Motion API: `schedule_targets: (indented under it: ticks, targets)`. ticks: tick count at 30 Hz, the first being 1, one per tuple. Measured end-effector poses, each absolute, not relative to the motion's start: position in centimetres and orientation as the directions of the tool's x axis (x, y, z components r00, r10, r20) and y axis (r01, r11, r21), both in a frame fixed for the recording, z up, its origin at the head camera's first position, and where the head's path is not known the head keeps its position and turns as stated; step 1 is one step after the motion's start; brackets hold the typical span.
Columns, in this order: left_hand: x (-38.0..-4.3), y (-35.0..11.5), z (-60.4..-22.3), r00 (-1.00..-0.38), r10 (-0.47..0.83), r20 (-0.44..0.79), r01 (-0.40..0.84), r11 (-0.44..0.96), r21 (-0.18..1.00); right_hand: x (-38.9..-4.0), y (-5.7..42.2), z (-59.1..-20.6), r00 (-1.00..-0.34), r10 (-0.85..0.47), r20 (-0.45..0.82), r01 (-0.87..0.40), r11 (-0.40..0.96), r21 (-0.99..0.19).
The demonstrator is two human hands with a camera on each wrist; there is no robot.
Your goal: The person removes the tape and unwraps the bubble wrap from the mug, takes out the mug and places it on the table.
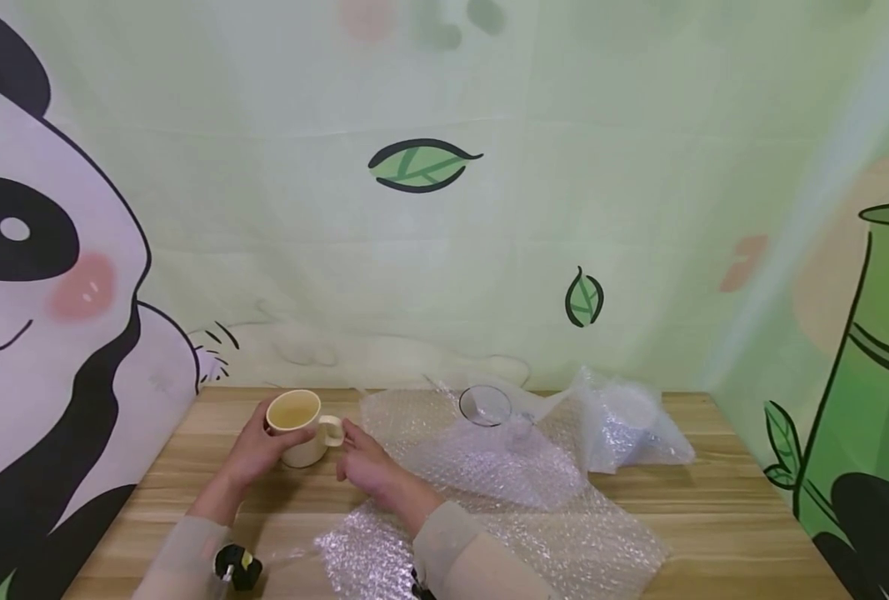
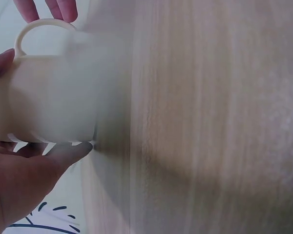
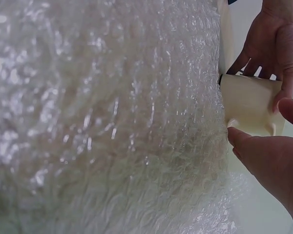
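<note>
A cream mug (image 1: 305,450) stands at the left of the wooden table, its handle turned to the right. My left hand (image 1: 252,446) grips the body from the left, the thumb across the front and fingers behind, as the left wrist view also shows. On the other side, my right hand (image 1: 372,467) touches the outside of the handle (image 2: 46,22) with its fingertips. Its thumb (image 3: 290,112) stays apart from the fingers in the right wrist view.
Large bubble wrap sheets (image 1: 564,533) spread over the table's middle, right beside the mug. A clear glass cup (image 1: 485,406) is among them near the back. Farther right sits a bundle wrapped in bubble wrap (image 1: 631,425). A printed cloth (image 1: 489,250) hangs behind the table.
</note>
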State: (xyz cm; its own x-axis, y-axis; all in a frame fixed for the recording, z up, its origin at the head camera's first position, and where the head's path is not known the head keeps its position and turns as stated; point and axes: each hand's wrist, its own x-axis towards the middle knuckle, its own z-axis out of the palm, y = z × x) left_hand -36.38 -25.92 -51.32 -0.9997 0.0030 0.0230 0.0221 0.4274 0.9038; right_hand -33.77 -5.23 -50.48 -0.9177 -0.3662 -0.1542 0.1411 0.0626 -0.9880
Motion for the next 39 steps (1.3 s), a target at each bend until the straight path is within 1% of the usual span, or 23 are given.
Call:
schedule_targets:
  ticks: [5, 11, 17, 24, 28, 33, 39]
  targets:
    - [-36.4, -25.9, -51.5, -1.000, 0.005, 0.019, 0.019, 0.418, 0.908, -33.5, -5.1, -50.4, -0.920, -0.366, -0.142, 0.129, 0.058, -0.990]
    - [-36.3, -25.6, -51.4, -1.000, 0.012, 0.017, 0.021, 0.416, 0.909, -33.1, -4.7, -50.1, -0.922, -0.354, -0.157, 0.131, 0.096, -0.987]
    - [-35.5, -25.3, -50.7, -1.000, 0.006, -0.016, -0.013, 0.407, 0.913, -32.6, -4.2, -49.9, -0.914, -0.372, -0.161, 0.129, 0.108, -0.986]
    - [-34.5, -25.2, -48.8, -0.999, -0.013, -0.033, -0.036, 0.467, 0.883, -32.2, -3.6, -49.6, -0.897, -0.413, -0.155, 0.122, 0.104, -0.987]
    - [-34.1, -25.1, -47.7, -0.999, -0.016, -0.033, -0.036, 0.512, 0.858, -32.0, -3.2, -49.3, -0.886, -0.429, -0.176, 0.129, 0.137, -0.982]
    - [-33.5, -24.8, -47.1, -1.000, -0.004, 0.007, 0.004, 0.548, 0.837, -31.6, -2.7, -48.8, -0.880, -0.440, -0.179, 0.110, 0.177, -0.978]
    - [-32.7, -23.8, -46.2, -0.999, 0.022, 0.032, 0.039, 0.576, 0.816, -31.0, -2.1, -48.2, -0.874, -0.465, -0.143, 0.082, 0.150, -0.985]
